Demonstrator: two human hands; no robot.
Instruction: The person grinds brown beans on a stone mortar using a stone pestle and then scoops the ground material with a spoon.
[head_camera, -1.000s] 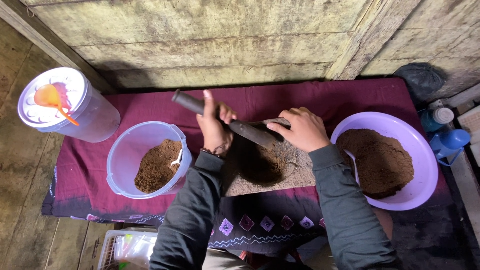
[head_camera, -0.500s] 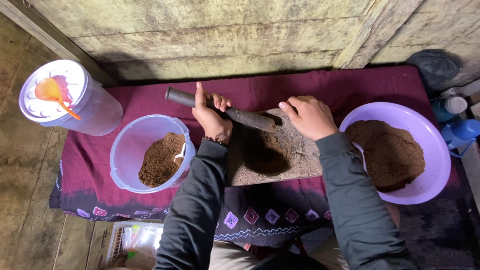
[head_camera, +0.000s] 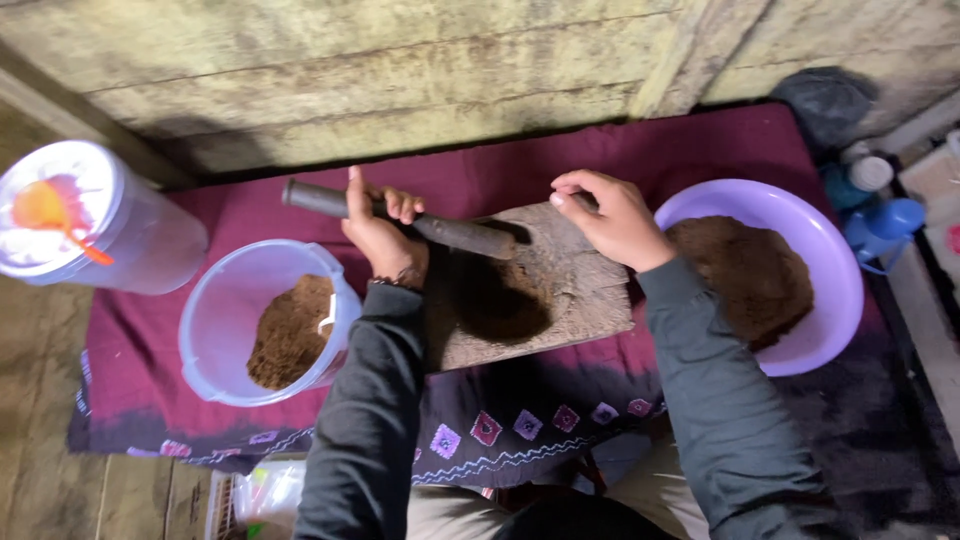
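A dark stone roller (head_camera: 455, 232) lies across a flat grinding slab (head_camera: 560, 290) that carries a patch of dark brown powder (head_camera: 495, 300). My left hand (head_camera: 380, 230) grips the roller near its left end. My right hand (head_camera: 612, 218) rests with curled fingers at the slab's far right edge, over where the roller's right end would be; that end is hidden. Both arms wear dark long sleeves.
A pale blue bucket (head_camera: 215, 320) with brown powder stands left of the slab. A purple basin (head_camera: 830, 290) of brown powder sits at the right. A lidded clear container (head_camera: 70, 215) stands far left. Blue bottles (head_camera: 880, 215) lie at the right edge. A maroon cloth (head_camera: 690, 150) covers the floor, a wall behind.
The roller has moved away from me toward the slab's far edge, with both hands following it. The view has shifted slightly.
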